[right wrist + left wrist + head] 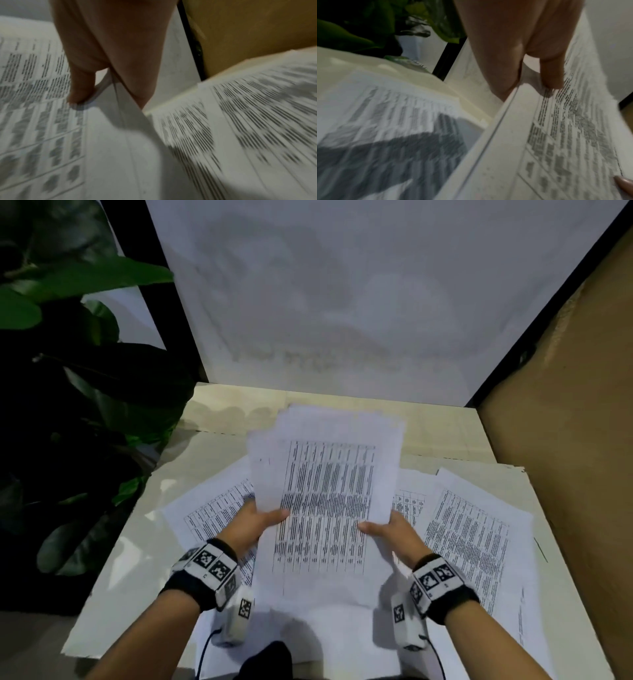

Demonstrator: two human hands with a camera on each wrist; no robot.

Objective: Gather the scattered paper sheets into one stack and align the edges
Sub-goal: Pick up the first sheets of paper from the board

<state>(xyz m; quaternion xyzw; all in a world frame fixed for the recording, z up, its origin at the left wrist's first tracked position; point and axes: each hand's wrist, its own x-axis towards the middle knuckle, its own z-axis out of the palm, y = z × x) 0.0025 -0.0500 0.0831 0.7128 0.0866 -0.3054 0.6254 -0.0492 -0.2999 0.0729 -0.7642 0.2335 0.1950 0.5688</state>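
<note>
A stack of printed paper sheets (325, 508) is held up over the table, tilted away from me. My left hand (253, 522) grips its left edge, thumb on top, fingers underneath. My right hand (387, 529) grips the right edge the same way. In the left wrist view the left thumb (551, 75) presses on the stack (565, 135). In the right wrist view the right thumb (80, 89) lies on the stack (51, 121). Loose printed sheets lie flat on the table: one at the left (212, 515), others at the right (479, 535) and a white one below (325, 631).
The pale table (445, 433) ends at a white wall panel (342, 302) behind. A brown board (565, 440) stands along the right side. A dark-leaved plant (68, 371) crowds the left edge. The table's front left edge (102, 594) drops off.
</note>
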